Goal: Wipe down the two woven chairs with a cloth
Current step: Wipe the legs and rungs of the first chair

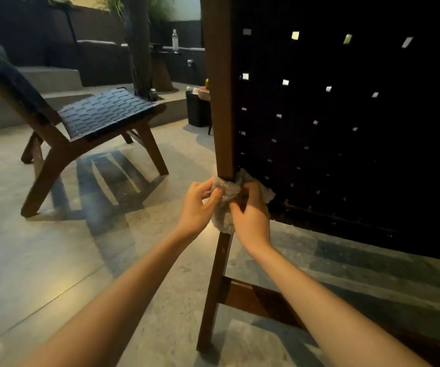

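**Forearms and both grips meet on the near chair's post; second chair stands apart**

Forearms reach in from 6 o'clock, and the two bare hands meet just below the middle of the view. The left grip (197,205) pinches a fold of the pale cloth (227,190) between thumb and fingers. The right grip (250,221) has its fingers curled round the other side of the same cloth. The cloth is wrapped about the wooden post (220,102) of the near chair, at the bottom corner of the dark woven back (346,160), which fills the view from 1 to 4 o'clock. Below the hands the post runs down to the floor (41,260), and a crossbar (261,300) goes off toward 5 o'clock.

As a judgement, the work is on this chair's frame, seen from behind, partway down the post. I cannot tell whether the upper post or the weave has had the cloth, as no damp or dust marks show in the dim light. The lower leg and crossbar look yet to be done. The second chair (102,112) stands well apart at 10 o'clock with no hand near it, and nothing shows whether it has been wiped. The task seems about halfway at most.
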`<action>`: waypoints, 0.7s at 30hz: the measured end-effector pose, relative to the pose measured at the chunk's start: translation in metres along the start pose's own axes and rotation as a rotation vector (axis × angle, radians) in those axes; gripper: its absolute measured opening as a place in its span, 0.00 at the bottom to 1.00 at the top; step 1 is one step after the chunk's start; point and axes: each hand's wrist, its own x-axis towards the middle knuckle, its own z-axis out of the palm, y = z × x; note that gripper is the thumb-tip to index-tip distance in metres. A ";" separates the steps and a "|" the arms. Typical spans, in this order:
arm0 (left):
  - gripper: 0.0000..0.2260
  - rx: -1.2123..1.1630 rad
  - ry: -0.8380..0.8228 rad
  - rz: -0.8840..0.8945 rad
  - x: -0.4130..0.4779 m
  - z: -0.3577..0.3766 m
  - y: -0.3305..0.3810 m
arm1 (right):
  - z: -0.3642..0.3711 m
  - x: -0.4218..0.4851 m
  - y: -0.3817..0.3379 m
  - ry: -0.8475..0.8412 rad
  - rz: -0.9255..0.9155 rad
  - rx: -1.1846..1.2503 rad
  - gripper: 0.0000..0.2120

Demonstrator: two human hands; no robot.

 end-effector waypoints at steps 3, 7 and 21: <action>0.11 -0.012 -0.005 -0.040 -0.003 0.009 -0.024 | 0.006 -0.002 0.014 0.007 -0.020 -0.045 0.15; 0.14 -0.032 -0.094 -0.156 -0.013 0.017 -0.045 | 0.015 -0.019 0.027 0.065 0.008 -0.086 0.10; 0.15 -0.140 -0.015 -0.143 -0.019 0.041 -0.075 | 0.053 -0.029 0.063 0.085 0.339 0.272 0.20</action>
